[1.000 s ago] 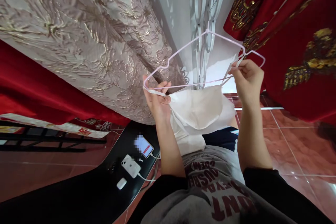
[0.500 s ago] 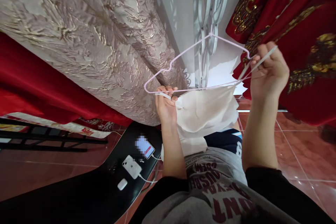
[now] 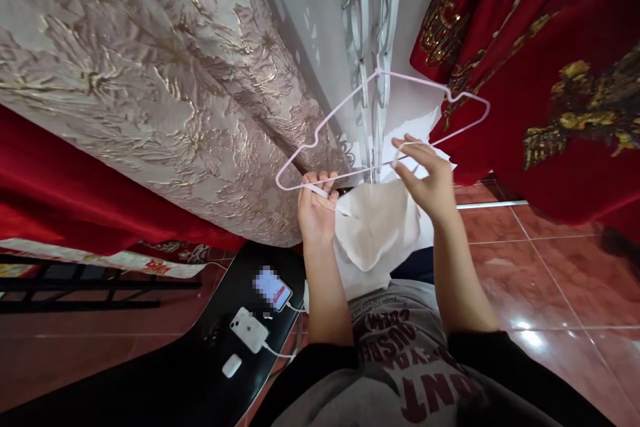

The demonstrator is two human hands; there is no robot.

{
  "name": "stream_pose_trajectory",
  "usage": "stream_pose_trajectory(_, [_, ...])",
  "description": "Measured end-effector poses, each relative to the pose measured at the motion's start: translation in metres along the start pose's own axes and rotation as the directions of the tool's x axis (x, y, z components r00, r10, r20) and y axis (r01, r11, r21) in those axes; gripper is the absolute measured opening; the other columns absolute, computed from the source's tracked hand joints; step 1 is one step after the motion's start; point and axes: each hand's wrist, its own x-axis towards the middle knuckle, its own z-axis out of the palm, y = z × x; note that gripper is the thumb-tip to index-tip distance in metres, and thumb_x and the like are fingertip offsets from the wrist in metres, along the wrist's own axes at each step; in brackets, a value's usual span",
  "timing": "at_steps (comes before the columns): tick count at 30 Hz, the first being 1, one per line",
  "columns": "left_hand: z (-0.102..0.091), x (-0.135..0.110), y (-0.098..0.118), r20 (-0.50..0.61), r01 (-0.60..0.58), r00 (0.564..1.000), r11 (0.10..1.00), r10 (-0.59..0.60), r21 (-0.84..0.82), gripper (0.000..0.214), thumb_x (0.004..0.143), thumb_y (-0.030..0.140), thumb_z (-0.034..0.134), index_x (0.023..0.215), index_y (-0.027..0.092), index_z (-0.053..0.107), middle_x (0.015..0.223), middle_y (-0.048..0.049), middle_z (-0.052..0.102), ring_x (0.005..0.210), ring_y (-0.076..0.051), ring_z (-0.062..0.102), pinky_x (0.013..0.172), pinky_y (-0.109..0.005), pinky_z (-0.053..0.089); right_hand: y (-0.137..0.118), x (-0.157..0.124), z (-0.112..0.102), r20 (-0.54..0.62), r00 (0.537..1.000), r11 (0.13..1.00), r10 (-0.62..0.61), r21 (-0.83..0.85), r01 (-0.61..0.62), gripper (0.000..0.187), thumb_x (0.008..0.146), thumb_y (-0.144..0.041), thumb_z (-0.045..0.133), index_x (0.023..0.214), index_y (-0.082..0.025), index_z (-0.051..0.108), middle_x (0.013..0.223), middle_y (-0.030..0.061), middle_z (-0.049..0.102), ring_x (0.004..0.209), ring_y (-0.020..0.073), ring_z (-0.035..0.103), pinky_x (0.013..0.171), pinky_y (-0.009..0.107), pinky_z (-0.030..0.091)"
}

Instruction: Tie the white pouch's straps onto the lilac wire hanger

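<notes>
A thin pale pink wire hanger (image 3: 325, 127) hangs from a white rack (image 3: 373, 27) in front of me. A white cloth garment (image 3: 375, 227) droops below the hanger's bottom bar. My left hand (image 3: 316, 210) is closed on the garment's white strap at the hanger's left end. My right hand (image 3: 425, 177) is near the middle of the bottom bar, its fingers pinched on the other thin white strap.
A beige and gold brocade fabric (image 3: 150, 80) hangs at left, red embroidered garments (image 3: 550, 80) at right. Below left, a black surface (image 3: 150, 373) carries two phones (image 3: 250, 330) on cables and a small white case (image 3: 231, 365). The floor is red tile (image 3: 550, 280).
My right hand has dropped from the hanger's right end and moved left toward the middle of the bar with the strap. The left hand has stayed at the left end.
</notes>
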Motion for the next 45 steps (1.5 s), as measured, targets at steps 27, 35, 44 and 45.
stream_pose_trajectory(27, [-0.001, 0.026, 0.044, -0.079, -0.285, 0.905, 0.733, 0.418, 0.618, 0.024, 0.086, 0.045, 0.077, 0.089, 0.022, 0.071, 0.077, -0.0016, 0.074, 0.07, -0.017, 0.07, 0.071, -0.031, 0.056, -0.002, -0.029, 0.007, 0.085, 0.993, 0.986, -0.078, -0.14, 0.089, 0.017, 0.1, -0.032, 0.064, 0.108, -0.031, 0.079, 0.108, 0.0003, 0.081, 0.105, 0.0227, 0.073, 0.12, 0.056, 0.043])
stream_pose_trajectory(35, [0.015, 0.004, -0.014, -0.072, -0.286, 0.945, 0.912, 0.32, 0.294, 0.046, 0.09, 0.068, 0.069, 0.092, 0.022, 0.062, 0.08, -0.0053, 0.075, 0.079, -0.019, 0.075, 0.078, -0.03, 0.057, -0.003, -0.032, -0.003, -0.064, 0.997, 0.998, -0.034, -0.05, 0.031, 0.019, 0.098, -0.035, 0.068, 0.113, -0.035, 0.08, 0.115, 0.0001, 0.08, 0.114, 0.0262, 0.075, 0.116, 0.062, 0.05])
stream_pose_trajectory(44, [0.007, 0.01, -0.009, -0.063, -0.277, 0.951, 0.923, 0.303, 0.266, 0.039, 0.1, 0.058, 0.062, 0.086, 0.022, 0.062, 0.071, -0.0029, 0.072, 0.055, -0.012, 0.055, 0.06, -0.026, 0.046, 0.018, 0.042, -0.083, -0.46, 0.887, 0.997, -0.043, -0.082, 0.006, 0.007, 0.091, -0.04, 0.077, 0.09, -0.038, 0.083, 0.08, -0.0028, 0.075, 0.08, 0.0234, 0.074, 0.083, 0.047, 0.063])
stream_pose_trajectory(45, [0.008, 0.01, -0.011, -0.057, -0.276, 0.952, 0.928, 0.299, 0.252, 0.037, 0.102, 0.055, 0.061, 0.086, 0.022, 0.061, 0.07, -0.0023, 0.072, 0.052, -0.011, 0.053, 0.058, -0.026, 0.045, 0.008, 0.052, -0.086, -0.347, 0.938, 0.991, -0.027, -0.131, -0.02, 0.008, 0.093, -0.041, 0.075, 0.092, -0.039, 0.082, 0.081, -0.0022, 0.075, 0.08, 0.0237, 0.074, 0.083, 0.049, 0.063])
